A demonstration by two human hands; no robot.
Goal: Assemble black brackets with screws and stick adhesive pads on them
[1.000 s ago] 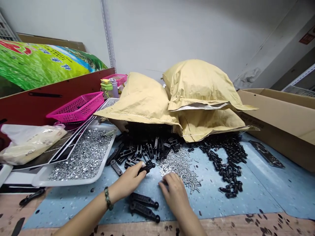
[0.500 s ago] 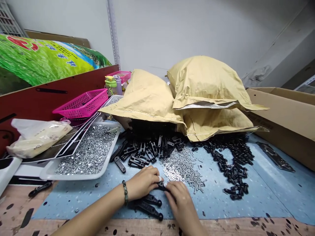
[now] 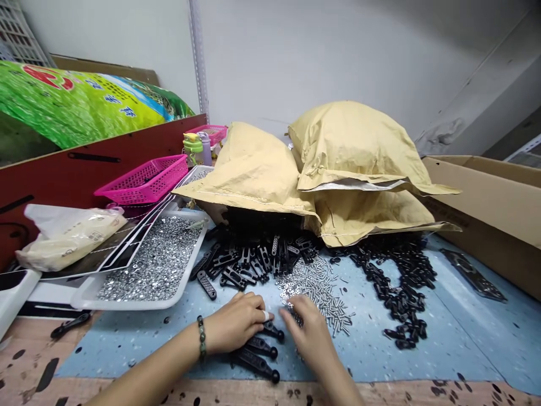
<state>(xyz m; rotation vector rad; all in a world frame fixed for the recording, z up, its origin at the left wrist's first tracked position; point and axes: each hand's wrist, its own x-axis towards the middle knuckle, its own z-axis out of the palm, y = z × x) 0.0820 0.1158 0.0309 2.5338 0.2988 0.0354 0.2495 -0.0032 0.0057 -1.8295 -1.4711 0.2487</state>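
Observation:
My left hand (image 3: 239, 322), with a beaded bracelet at the wrist, closes its fingers over a black ball-ended arm (image 3: 276, 334). Two similar black arms (image 3: 256, 363) lie just below it, side by side on the blue mat, their ball ends pointing right. My right hand (image 3: 310, 330) is at the near edge of the metal pieces, thumb and index finger apart; its other fingers are partly hidden. Small nuts (image 3: 287, 293) lie beyond its fingertips, beside a heap of silver screws (image 3: 323, 287). Whether the right fingertips touch a nut cannot be made out.
Black slotted parts (image 3: 249, 265) are piled behind my left hand. Small black pieces (image 3: 401, 304) spread at right, near a cardboard box (image 3: 486, 197). Paper sacks (image 3: 355, 146) stand at the back. A white tray of nuts (image 3: 192, 276) and a pink basket (image 3: 143, 183) are at left.
Both hands were together at one black arm. My left hand has lowered it alongside the other two, and my right hand has come away from it, its fingers now spread beside the nuts.

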